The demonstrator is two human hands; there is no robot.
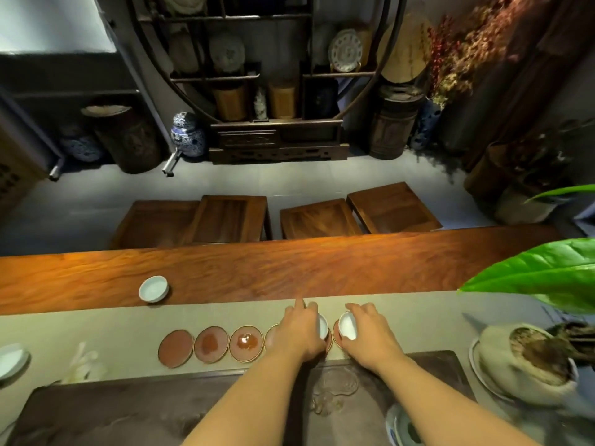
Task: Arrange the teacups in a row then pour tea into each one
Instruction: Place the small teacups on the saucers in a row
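1. Both grips hold small white cups: the left hand (301,329) has one cup (322,326), the right hand (370,333) has another cup (348,325), each over a coaster at the right end of the row.
2. Three bare coasters (211,344) lie to the left on the cloth runner (418,317).
3. A third cup (154,288) sits well apart on the counter (289,268).
4. Arranging is under way; next, I judge, set these down and fetch that far cup.

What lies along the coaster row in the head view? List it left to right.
Bare coaster → stained coaster → wet coaster → left hand with a teacup → right hand with a second teacup.
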